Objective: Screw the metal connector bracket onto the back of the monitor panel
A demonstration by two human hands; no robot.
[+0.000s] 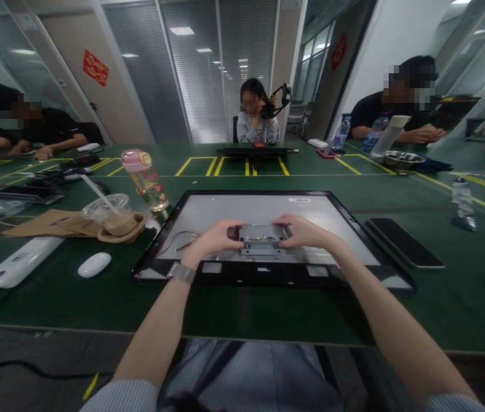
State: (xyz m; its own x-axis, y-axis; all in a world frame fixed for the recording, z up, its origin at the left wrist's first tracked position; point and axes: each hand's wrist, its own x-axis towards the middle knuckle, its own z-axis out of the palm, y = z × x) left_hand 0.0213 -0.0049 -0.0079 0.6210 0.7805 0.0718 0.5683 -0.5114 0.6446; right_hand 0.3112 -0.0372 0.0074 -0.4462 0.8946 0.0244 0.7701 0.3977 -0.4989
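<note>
Both hands grip the small grey metal connector bracket [261, 237], left hand [216, 237] and right hand [304, 230] closed on its two ends, atop the black-framed flat monitor panel [345, 229] on the green worktop [53, 292]. Best kept level, pressure even, fingers away from the thin wires [177, 240] just beyond the left hand.

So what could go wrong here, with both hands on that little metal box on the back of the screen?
The loose wires beside the left hand might snag or get pinched if the metal port box shifts. The iced drink cup sits near the monitor panel; a knock could perhaps spill it there. The right hand may catch on sharp sheet-metal edges.
</note>
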